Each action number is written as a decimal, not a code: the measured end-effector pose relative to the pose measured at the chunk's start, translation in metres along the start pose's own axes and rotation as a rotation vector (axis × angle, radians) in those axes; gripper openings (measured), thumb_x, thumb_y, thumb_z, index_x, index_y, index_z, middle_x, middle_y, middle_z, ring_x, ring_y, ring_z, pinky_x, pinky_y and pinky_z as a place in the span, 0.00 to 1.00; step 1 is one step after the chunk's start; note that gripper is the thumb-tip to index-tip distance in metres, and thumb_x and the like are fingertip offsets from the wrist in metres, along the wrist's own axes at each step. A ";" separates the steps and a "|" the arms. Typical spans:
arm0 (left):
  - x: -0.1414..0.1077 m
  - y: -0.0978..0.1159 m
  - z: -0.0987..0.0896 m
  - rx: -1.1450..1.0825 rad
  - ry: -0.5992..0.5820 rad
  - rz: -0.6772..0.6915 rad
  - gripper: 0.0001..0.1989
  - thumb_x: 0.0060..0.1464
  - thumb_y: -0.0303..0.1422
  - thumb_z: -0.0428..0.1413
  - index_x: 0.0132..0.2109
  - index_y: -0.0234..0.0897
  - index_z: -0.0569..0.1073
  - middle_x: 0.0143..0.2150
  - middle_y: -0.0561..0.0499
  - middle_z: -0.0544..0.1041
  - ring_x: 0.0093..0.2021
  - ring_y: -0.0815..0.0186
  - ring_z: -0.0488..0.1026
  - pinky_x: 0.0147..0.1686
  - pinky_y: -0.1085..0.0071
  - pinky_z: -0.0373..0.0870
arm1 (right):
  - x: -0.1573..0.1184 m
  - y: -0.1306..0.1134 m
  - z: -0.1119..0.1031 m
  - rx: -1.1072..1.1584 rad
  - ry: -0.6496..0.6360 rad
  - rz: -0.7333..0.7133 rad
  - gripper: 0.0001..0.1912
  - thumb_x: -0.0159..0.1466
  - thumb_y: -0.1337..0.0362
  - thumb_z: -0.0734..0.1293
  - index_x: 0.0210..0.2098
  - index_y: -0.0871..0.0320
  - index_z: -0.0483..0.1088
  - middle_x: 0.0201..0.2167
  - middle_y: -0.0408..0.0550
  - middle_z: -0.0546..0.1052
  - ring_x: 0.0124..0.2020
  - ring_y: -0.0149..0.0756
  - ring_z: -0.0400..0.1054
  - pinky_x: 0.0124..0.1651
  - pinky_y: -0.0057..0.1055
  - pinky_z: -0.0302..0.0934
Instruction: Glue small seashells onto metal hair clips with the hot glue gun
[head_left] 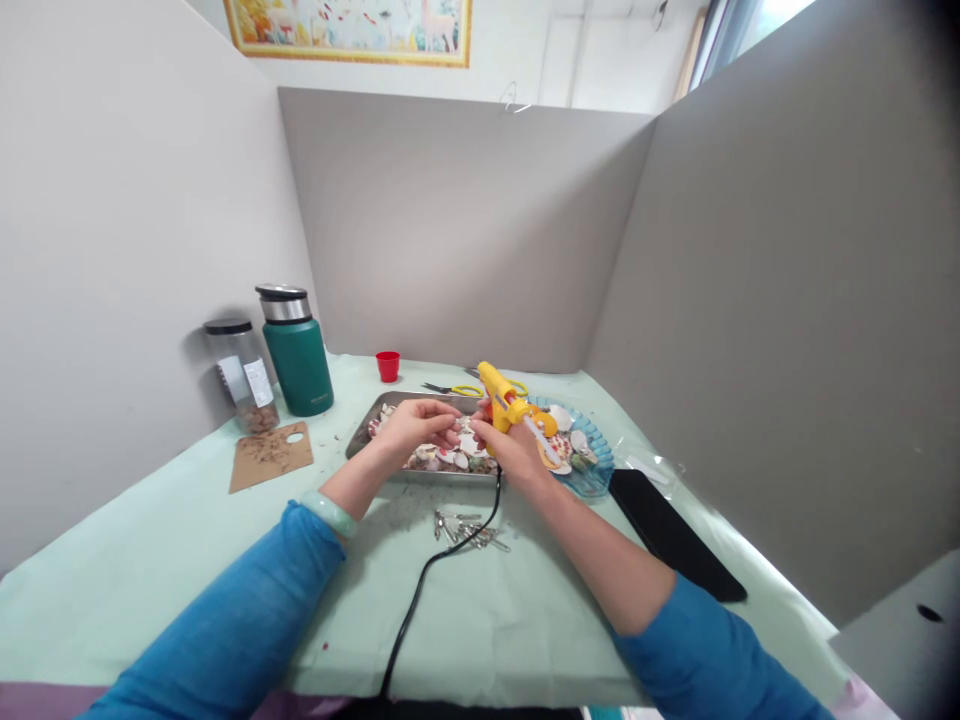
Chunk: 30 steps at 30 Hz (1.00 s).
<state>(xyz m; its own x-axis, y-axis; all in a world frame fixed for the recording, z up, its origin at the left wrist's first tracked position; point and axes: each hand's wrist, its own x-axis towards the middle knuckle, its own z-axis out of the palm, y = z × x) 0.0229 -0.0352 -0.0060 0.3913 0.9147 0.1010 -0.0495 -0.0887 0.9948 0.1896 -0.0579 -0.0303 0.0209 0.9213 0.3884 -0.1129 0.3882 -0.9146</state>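
Observation:
My right hand [514, 452] is wrapped round the handle of a yellow hot glue gun [496, 385]. A white glue stick [541, 438] sticks out of its back end, and a black cord [424, 578] runs from it down to the table's front edge. Left of it, my left hand [420, 426] has its fingers pinched together; whatever is between them is too small to make out. Both hands are over a metal tray [358, 440] of shells and small pebbles. By my right wrist stands a blue glass plate [602, 462] holding larger shells [560, 417].
Several metal clips [472, 530] lie before the tray. Scissors [457, 390] and a red cup [388, 366] are behind it. At left stand a green bottle [298, 365], a jar [244, 375] and a brown board [270, 457]. A black slab [675, 535] lies right. Grey partitions [465, 230] surround the table.

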 end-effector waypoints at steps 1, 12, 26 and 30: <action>-0.001 0.001 0.001 0.007 -0.008 -0.005 0.13 0.46 0.33 0.62 0.37 0.28 0.73 0.24 0.47 0.76 0.25 0.68 0.75 0.29 0.72 0.72 | 0.000 -0.001 0.000 -0.001 -0.001 -0.008 0.18 0.52 0.61 0.69 0.40 0.56 0.64 0.26 0.38 0.69 0.22 0.27 0.63 0.26 0.26 0.60; -0.006 0.005 0.007 0.094 -0.108 0.009 0.10 0.47 0.32 0.60 0.36 0.31 0.70 0.29 0.49 0.76 0.25 0.68 0.75 0.27 0.72 0.72 | -0.002 -0.003 0.001 -0.002 -0.025 -0.021 0.17 0.53 0.62 0.68 0.41 0.56 0.63 0.27 0.39 0.69 0.23 0.27 0.63 0.27 0.26 0.60; -0.011 0.012 0.013 0.105 -0.075 -0.087 0.07 0.48 0.31 0.60 0.32 0.31 0.71 0.26 0.47 0.78 0.28 0.67 0.76 0.31 0.71 0.72 | -0.001 -0.001 0.001 -0.005 -0.053 -0.033 0.19 0.51 0.59 0.70 0.40 0.58 0.65 0.27 0.41 0.70 0.25 0.30 0.65 0.30 0.30 0.62; -0.009 0.010 0.012 0.093 -0.051 -0.098 0.07 0.50 0.31 0.59 0.33 0.30 0.71 0.27 0.45 0.78 0.29 0.65 0.77 0.32 0.70 0.73 | -0.002 -0.002 0.001 -0.004 -0.039 -0.031 0.17 0.52 0.61 0.69 0.39 0.58 0.65 0.26 0.40 0.70 0.25 0.29 0.65 0.31 0.29 0.63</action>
<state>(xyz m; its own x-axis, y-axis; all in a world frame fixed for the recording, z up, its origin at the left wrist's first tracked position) 0.0303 -0.0492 0.0030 0.4364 0.8997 0.0015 0.0760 -0.0386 0.9964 0.1884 -0.0603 -0.0288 -0.0140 0.9072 0.4205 -0.1092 0.4167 -0.9025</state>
